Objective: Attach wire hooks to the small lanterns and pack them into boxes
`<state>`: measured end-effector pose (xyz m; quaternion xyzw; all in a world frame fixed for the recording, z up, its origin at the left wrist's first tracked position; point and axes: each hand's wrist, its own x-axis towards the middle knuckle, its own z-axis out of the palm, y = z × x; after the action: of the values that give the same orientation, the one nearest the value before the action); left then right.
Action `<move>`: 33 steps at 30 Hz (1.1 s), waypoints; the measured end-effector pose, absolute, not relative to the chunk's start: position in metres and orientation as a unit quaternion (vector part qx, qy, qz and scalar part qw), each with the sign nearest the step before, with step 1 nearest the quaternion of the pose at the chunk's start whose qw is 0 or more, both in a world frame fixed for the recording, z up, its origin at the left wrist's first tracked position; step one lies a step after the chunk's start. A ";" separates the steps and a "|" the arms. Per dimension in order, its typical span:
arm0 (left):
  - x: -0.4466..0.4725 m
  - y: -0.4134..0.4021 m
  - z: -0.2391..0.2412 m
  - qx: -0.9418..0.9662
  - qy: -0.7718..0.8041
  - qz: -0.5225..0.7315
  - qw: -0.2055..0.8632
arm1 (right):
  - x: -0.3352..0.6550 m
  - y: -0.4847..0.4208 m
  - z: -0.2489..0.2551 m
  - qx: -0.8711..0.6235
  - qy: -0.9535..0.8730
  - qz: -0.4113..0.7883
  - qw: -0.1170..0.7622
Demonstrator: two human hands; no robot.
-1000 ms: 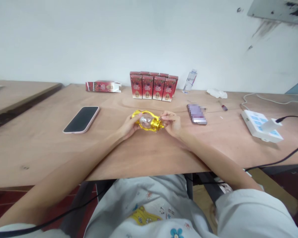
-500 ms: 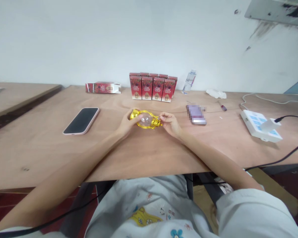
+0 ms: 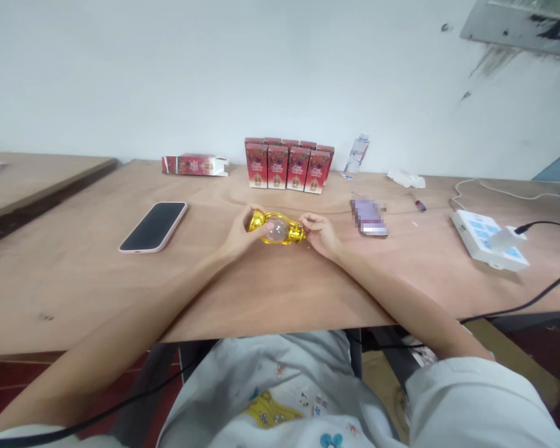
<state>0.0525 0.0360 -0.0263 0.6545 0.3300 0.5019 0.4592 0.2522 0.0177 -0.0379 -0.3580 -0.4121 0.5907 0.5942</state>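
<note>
A small gold lantern [image 3: 277, 229] with a clear round globe lies on its side above the table, base to the left. My left hand [image 3: 242, 233] is wrapped round the base, its thumb resting on the globe. At the lantern's right end, my right hand [image 3: 321, 234] is closed in a pinch beside the gold cap. What its fingertips hold, if anything, is too small to make out. A tiny speck shows just below those fingers.
Red printed boxes [image 3: 287, 167] stand in rows at the back, with an opened red box [image 3: 195, 165] lying left of them. A phone [image 3: 154, 227] lies left, another phone [image 3: 369, 217] right. Further right are a bottle [image 3: 356, 156], tissue [image 3: 406, 178], screwdriver [image 3: 419, 204] and white power strip [image 3: 490, 239].
The lantern has turned slightly in my left hand and shifted a little to the right. My right hand stays pinched at its end.
</note>
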 end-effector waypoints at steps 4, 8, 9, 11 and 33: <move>0.055 0.040 -0.034 0.625 0.324 0.521 0.483 | 0.249 0.017 -0.038 -0.365 -0.405 0.579 0.606; 0.057 0.039 -0.037 0.600 0.316 0.536 0.502 | 0.247 0.017 -0.039 -0.378 -0.423 0.550 0.613; 0.057 0.038 -0.037 0.601 0.319 0.538 0.497 | 0.248 0.017 -0.040 -0.378 -0.425 0.546 0.615; 0.058 0.037 -0.036 0.602 0.331 0.543 0.483 | 0.248 0.017 -0.042 -0.387 -0.422 0.538 0.619; 0.066 0.029 -0.025 0.429 0.334 0.506 0.669 | 0.243 0.021 -0.058 -0.448 -0.508 0.412 0.610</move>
<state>0.0662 0.0288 -0.0248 0.4291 0.3342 0.5063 0.6692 0.2433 0.0215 -0.0581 -0.4478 -0.5077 0.4124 0.6096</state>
